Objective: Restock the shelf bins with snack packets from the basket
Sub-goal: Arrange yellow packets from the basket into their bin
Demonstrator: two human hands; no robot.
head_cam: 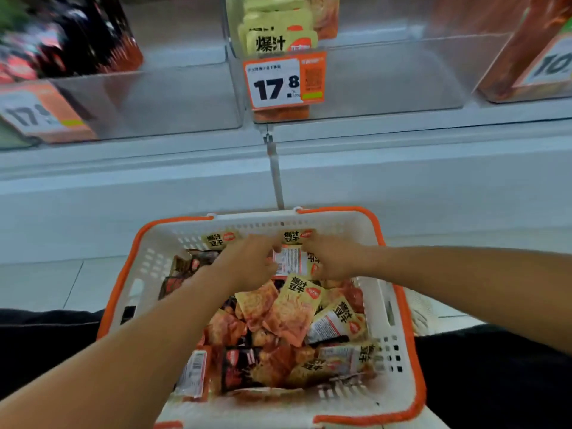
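A: White metal, that long shelf [402,168], and on it stand the clear plastic bins [371,82]. What is in them?

B: The middle bin has yellow snack packets [280,38] stacked upright at its left side, printed with the characters 爆汁. The left bin holds dark packets [77,41], too blurred to read. An orange pack stands in the bin at far right.

A: And below the shelf?

B: A white basket [399,360] with an orange rim, heaped with yellow, orange and dark packets lying every way up. Several read 爆汁豆干.

A: The hands?

B: Both are deep in the far end of the basket. The left hand [247,261] and right hand [337,258] each have a clenched grip on one packet [291,261], its white back label facing up.

A: Any price?

B: An orange-edged tag [284,80] on the middle bin reads 17.8, with a QR code beside it.
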